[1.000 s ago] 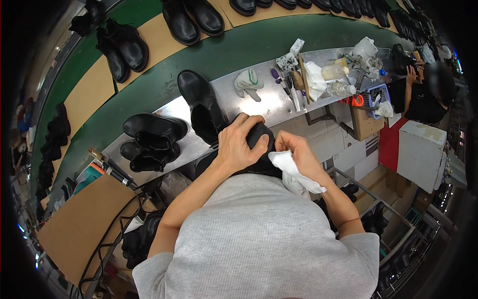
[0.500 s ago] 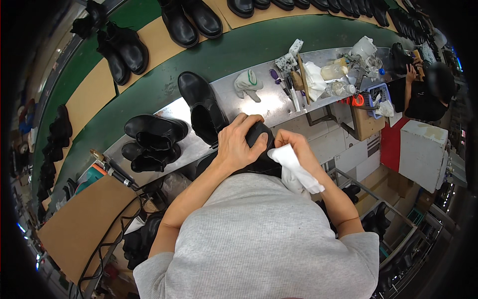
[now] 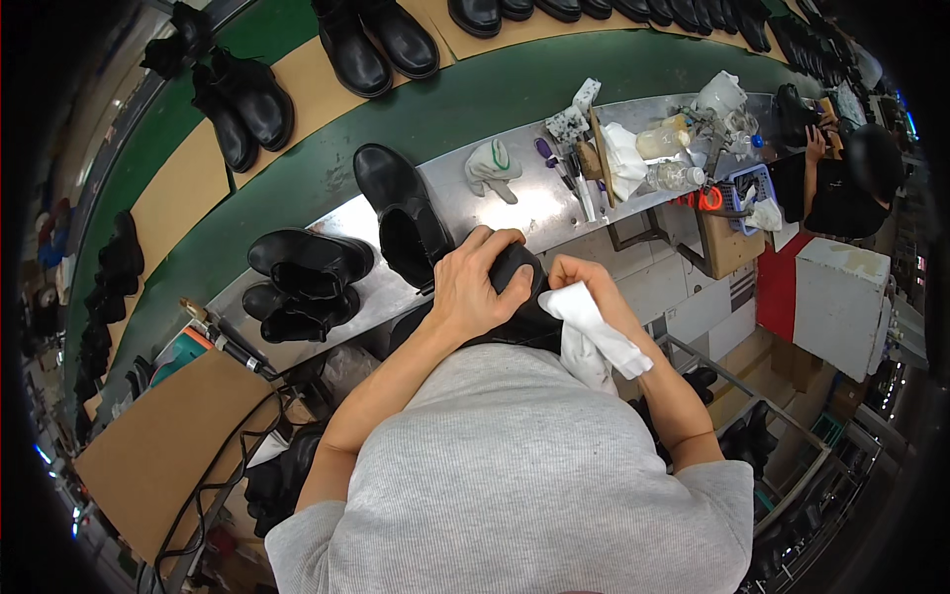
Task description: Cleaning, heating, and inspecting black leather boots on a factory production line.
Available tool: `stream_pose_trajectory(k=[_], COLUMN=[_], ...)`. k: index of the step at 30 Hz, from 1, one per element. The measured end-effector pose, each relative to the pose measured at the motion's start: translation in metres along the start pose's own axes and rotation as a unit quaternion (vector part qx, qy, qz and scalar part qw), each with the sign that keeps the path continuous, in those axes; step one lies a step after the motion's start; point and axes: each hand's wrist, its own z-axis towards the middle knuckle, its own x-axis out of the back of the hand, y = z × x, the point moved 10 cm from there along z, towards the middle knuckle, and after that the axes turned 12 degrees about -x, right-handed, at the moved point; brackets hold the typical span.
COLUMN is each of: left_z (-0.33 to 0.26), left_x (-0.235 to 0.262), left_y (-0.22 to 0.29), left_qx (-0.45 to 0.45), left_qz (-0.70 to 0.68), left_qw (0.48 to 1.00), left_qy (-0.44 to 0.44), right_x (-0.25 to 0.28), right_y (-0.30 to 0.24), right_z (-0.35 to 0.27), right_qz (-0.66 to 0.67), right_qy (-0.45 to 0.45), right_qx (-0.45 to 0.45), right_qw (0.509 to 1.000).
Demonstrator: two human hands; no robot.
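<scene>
Close to my body, a black boot (image 3: pixel 513 265) is held with its rounded end up. My left hand (image 3: pixel 471 287) is closed around it, the thumb pressed on its near side and the fingers over the far side. Beside the boot's right side, my right hand (image 3: pixel 592 285) is closed on a white cloth (image 3: pixel 600 335), which hangs down over my wrist and toward my shirt. My right fingertips are partly hidden by the cloth. Just beyond my left hand, another black boot (image 3: pixel 398 203) lies on the metal ledge (image 3: pixel 341 220).
More black boots (image 3: pixel 309 255) lie at the ledge's left. A glove (image 3: pixel 492 168), brushes, bottles (image 3: pixel 678 177) and a blue basket (image 3: pixel 752 193) stretch rightward. Boots on cardboard line the green belt (image 3: pixel 524 84). A co-worker (image 3: pixel 846 193) works at far right. A cardboard sheet (image 3: pixel 178 445) stands lower left.
My right hand and the white cloth have shifted slightly to the right along the boot's side. My left hand and the boot stay almost still.
</scene>
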Motion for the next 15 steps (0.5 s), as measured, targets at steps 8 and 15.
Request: stream_pose_trajectory(k=[8,15], left_z=[0.0011,-0.0005], left_x=[0.0010,0.0018], left_y=[0.0008,0.0016], left_qx=[0.011,-0.007], left_qz=[-0.002,0.001], left_qw=[1.000,1.000], left_qy=[-0.006,0.004], right_x=[0.0000,-0.0052], right_y=[0.0038,0.0061], right_z=[0.0012,-0.0020], right_qz=[-0.046,-0.082], right_qy=[0.023,0.022], right_qx=[0.001,0.003], right_qw=[0.999,0.996])
